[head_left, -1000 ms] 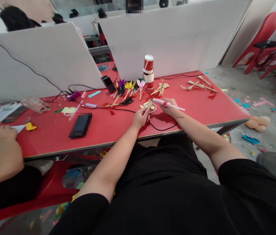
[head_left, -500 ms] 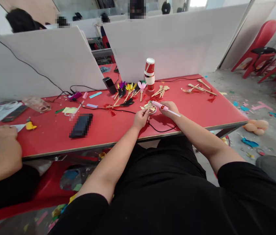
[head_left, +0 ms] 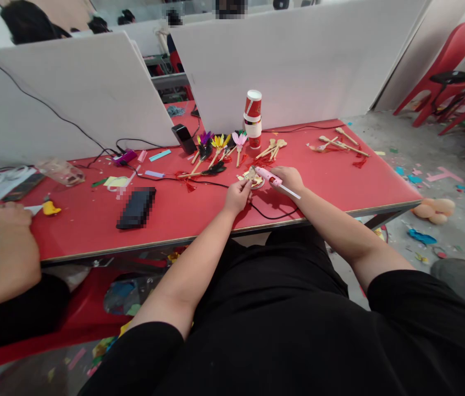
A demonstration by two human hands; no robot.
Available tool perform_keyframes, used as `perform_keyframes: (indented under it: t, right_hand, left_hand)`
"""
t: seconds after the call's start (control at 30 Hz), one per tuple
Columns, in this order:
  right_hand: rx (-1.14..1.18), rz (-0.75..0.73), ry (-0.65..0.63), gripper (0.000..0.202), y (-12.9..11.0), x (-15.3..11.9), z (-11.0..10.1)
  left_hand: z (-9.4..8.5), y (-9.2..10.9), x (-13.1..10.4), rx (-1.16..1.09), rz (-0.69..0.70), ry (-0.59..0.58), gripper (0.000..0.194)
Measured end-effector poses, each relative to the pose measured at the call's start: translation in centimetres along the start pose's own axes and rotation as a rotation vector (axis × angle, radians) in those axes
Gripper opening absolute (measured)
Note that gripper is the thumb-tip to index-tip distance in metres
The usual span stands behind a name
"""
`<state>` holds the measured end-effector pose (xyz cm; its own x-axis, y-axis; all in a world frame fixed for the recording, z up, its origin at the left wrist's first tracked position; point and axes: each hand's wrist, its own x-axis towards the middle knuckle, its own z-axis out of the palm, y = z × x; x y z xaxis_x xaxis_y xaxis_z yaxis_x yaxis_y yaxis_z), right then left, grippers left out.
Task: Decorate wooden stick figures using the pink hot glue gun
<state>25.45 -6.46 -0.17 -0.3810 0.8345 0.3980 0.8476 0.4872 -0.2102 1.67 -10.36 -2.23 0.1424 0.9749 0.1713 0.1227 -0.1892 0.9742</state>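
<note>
My right hand is wrapped round a pink glue gun, and a whitish glue stick pokes out of its back end. The gun's nozzle points left toward the fingertips of my left hand. Those fingers are pinched together on a small pale piece, too small to make out clearly. Under the nozzle and fingertips sits a round shallow dish with yellowish bits in it. A black cord loops along the table's front edge below my hands.
Beyond my hands stand stacked red-and-white paper cups. Wooden sticks with flower-like tops and plain wooden sticks lie around them. A dark phone-like object is at left. A co-worker's hand rests at the far left.
The camera view has shifted slightly. Both hands keep their grips, and the glue gun's position against my left fingertips is almost the same. The co-worker's arm at left has moved a little.
</note>
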Motion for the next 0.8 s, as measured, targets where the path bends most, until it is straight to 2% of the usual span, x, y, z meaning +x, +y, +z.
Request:
perform_keyframes:
  t: [0.5,0.8]
  right_hand:
    - [0.025,-0.046,-0.072,0.009,-0.2,0.1,-1.4]
    - [0.186,0.029,-0.026,0.013,-0.4,0.0,-0.5]
  left_hand:
    - [0.1,-1.0,0.3,-0.019,0.012,0.009,0.055]
    - [0.3,-0.7,0.0,-0.040,0.025,-0.008,0.054]
